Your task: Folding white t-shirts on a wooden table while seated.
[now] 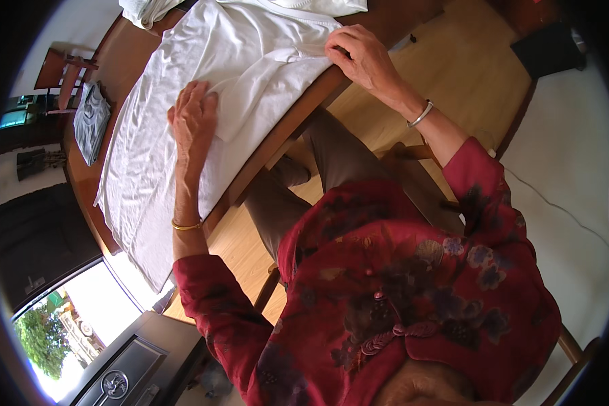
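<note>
A white cloth garment (147, 167) lies spread over a brown wooden table (279, 139), with folds across its surface and its lower left part hanging past the table's edge. My left hand (195, 109) rests on the fabric near its middle, fingers bent and slightly blurred; whether it pinches any cloth cannot be told. At the garment's upper right edge, by the table's near edge, my right hand (352, 53) has its thumb and fingers curled together on the fabric. The fingertips of that hand are partly hidden.
A folded grey garment (91, 122) lies at the table's left side. More folded white cloth (149, 11) sits at the far edge. A wooden chair (418, 177) stands by my right side, and a dark door (137, 365) is at the lower left. A cable (553, 203) runs along the right.
</note>
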The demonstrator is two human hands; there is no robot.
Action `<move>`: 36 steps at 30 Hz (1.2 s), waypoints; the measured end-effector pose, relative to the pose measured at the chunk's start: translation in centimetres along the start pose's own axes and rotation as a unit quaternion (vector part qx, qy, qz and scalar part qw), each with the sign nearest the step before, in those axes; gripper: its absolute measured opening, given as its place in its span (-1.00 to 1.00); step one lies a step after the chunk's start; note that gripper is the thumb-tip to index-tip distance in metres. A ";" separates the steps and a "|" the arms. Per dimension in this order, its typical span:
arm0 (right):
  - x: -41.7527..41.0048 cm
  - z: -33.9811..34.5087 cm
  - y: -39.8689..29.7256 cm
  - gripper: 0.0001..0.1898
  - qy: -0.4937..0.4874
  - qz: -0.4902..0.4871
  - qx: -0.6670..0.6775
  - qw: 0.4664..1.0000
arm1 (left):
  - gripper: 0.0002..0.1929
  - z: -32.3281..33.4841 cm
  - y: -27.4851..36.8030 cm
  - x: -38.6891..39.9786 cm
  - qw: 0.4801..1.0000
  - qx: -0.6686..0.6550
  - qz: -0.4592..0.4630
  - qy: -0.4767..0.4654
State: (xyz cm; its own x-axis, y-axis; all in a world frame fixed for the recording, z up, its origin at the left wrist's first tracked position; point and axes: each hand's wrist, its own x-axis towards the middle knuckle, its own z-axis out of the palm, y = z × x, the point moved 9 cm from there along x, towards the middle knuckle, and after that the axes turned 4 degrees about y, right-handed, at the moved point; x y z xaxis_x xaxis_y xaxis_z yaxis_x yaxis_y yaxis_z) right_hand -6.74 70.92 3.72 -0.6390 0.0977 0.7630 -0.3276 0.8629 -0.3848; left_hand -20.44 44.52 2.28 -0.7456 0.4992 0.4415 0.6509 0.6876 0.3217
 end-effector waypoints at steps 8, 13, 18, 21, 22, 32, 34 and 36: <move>0.4 -0.7 -1.0 -0.95 0.004 -0.005 0.004 1.000 | -0.72 -0.6 -1.4 3.1 0.999 -0.018 0.002 0.027; 0.2 -0.8 -0.1 -0.94 0.004 0.028 0.030 0.999 | -0.71 2.3 6.5 0.6 0.986 -0.117 0.110 -0.038; 0.1 -0.9 0.8 -0.92 -0.016 0.142 0.061 0.988 | -0.69 -0.4 10.5 -3.2 0.975 -0.176 0.103 -0.090; 0.8 -1.5 -1.6 -0.75 -0.003 0.052 0.064 0.997 | -0.71 -2.9 8.4 -4.8 0.981 -0.171 0.081 -0.052; 0.8 -0.9 -2.1 -0.67 -0.031 0.042 0.066 0.996 | -0.71 -3.4 6.4 -5.4 0.985 -0.153 0.066 -0.044; 0.4 2.9 -5.8 -0.51 -0.140 -0.014 0.019 0.990 | -0.66 -10.8 -13.4 -13.5 0.984 0.043 -0.170 0.041; 0.8 4.0 -4.8 -0.50 -0.165 -0.036 -0.010 0.986 | -0.64 -11.8 -14.5 -14.3 0.978 0.105 -0.177 0.036; 1.5 5.2 -2.4 -0.70 -0.191 0.010 0.003 0.981 | -0.63 -12.5 -14.7 -15.0 0.979 0.097 -0.174 0.049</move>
State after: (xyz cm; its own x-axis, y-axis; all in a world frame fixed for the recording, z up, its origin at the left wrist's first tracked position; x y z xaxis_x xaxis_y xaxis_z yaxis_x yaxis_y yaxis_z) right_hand -10.54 66.38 3.04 -0.8597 -0.0791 0.5047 -0.3151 0.8597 -0.4020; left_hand -17.04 20.41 1.39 -0.8941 0.1705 0.4141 0.3130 0.8993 0.3055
